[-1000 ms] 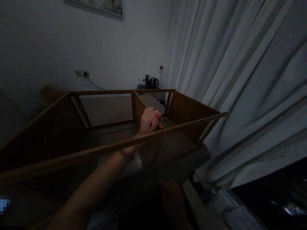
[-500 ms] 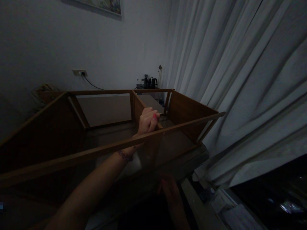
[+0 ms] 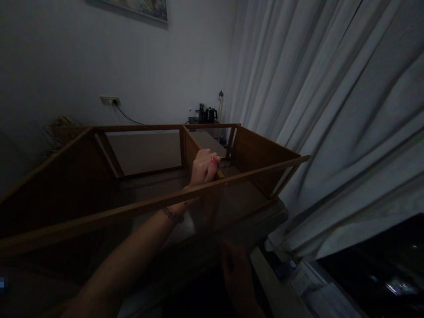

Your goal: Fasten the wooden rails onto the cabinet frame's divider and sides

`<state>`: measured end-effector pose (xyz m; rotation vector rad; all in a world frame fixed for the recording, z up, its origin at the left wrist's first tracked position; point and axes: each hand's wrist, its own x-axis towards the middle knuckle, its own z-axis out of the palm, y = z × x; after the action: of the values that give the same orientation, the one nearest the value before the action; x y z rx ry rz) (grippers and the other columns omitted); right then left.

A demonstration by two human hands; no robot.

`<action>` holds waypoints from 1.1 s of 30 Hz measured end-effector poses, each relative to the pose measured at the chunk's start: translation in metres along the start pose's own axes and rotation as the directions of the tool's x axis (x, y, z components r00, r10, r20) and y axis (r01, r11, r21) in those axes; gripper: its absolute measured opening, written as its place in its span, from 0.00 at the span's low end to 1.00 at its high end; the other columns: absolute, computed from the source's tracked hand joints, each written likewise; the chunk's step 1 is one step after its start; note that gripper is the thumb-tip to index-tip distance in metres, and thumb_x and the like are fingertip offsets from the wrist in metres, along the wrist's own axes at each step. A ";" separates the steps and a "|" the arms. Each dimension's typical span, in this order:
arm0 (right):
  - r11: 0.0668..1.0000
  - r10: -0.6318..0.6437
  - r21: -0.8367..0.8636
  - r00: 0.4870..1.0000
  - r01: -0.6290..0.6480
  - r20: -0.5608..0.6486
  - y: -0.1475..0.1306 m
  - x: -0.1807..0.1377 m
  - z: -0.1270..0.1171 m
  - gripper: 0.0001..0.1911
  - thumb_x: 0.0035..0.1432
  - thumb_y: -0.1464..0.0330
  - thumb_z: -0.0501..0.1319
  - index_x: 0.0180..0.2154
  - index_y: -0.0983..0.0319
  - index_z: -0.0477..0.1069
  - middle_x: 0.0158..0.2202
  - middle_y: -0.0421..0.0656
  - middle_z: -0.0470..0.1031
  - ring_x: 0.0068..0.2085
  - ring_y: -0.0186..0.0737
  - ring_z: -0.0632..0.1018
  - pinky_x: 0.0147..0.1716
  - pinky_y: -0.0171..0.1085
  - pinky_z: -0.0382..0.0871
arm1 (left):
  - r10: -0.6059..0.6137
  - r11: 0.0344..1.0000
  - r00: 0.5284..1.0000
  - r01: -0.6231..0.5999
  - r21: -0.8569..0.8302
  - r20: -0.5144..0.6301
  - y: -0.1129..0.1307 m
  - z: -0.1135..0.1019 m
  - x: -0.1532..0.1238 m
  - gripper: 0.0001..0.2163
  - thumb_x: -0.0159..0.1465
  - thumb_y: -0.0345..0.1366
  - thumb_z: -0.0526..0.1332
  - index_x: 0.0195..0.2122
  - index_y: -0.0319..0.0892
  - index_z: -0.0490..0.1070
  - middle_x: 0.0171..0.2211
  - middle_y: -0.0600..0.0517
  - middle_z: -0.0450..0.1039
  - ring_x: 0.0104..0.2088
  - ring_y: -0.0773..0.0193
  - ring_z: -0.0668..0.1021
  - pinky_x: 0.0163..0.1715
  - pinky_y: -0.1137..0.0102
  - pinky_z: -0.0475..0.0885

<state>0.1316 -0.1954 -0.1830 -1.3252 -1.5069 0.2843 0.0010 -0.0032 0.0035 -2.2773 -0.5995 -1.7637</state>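
A brown wooden frame [image 3: 265, 168] with side panels and thin rails lies across the view. Inside it, my left hand [image 3: 203, 167] is closed over the top edge of the middle divider panel [image 3: 190, 148]. The left forearm passes beneath the near rail [image 3: 149, 206], with a bracelet at the wrist. My right hand [image 3: 237, 267] is low in deep shadow, below the near side of the frame and apart from it. Its fingers look curled in; whatever they may hold is lost in the dark.
The frame rests on a dark padded surface [image 3: 271, 217]. White curtains [image 3: 298, 88] hang on the right. Beyond stand a black kettle [image 3: 210, 115] and a wall socket [image 3: 110, 100] with a plugged cord. Papers [image 3: 308, 278] and a dark glossy surface [image 3: 374, 269] are at lower right.
My right hand has shifted slightly and its fingers have changed shape in the shadow. The left hand keeps its hold on the divider panel, and the frame stays put.
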 end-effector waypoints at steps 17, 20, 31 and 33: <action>0.526 0.504 0.545 0.755 -0.653 0.419 -0.004 0.010 0.007 0.28 0.51 0.44 0.61 0.42 0.60 0.69 0.22 0.37 0.71 0.21 0.33 0.69 0.21 0.32 0.62 | 0.003 1.000 1.000 -0.003 -0.018 -0.017 0.002 -0.002 0.001 0.22 0.73 0.40 0.36 0.21 0.43 0.52 0.20 0.55 0.54 0.26 0.65 0.61 0.33 0.67 0.60; 0.435 0.546 0.581 0.715 -0.688 0.438 -0.003 0.013 0.010 0.32 0.45 0.39 0.60 0.36 0.61 0.70 0.19 0.37 0.68 0.19 0.33 0.67 0.20 0.33 0.59 | 0.000 1.000 1.000 0.000 -0.017 -0.012 0.003 -0.002 0.001 0.21 0.73 0.39 0.37 0.21 0.43 0.51 0.20 0.55 0.54 0.26 0.65 0.61 0.33 0.67 0.60; 0.707 0.457 0.373 0.790 -0.601 0.407 -0.023 0.009 -0.004 0.22 0.57 0.57 0.61 0.51 0.59 0.65 0.27 0.38 0.75 0.28 0.37 0.75 0.31 0.35 0.68 | 0.002 1.000 1.000 -0.003 -0.011 -0.024 0.002 -0.001 0.000 0.21 0.73 0.40 0.37 0.21 0.44 0.51 0.20 0.55 0.54 0.25 0.65 0.62 0.32 0.67 0.60; 0.857 0.368 0.243 0.870 -0.454 0.327 -0.020 0.005 -0.005 0.17 0.61 0.61 0.57 0.51 0.58 0.66 0.34 0.42 0.78 0.34 0.39 0.78 0.35 0.36 0.70 | -0.013 1.000 1.000 0.013 -0.002 -0.025 0.003 -0.001 0.001 0.21 0.73 0.40 0.37 0.21 0.44 0.51 0.19 0.55 0.54 0.26 0.64 0.62 0.33 0.67 0.60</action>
<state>0.1253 -0.2002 -0.1633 -1.3795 -1.3059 0.9819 0.0010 -0.0060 0.0047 -2.2544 -0.6096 -1.7962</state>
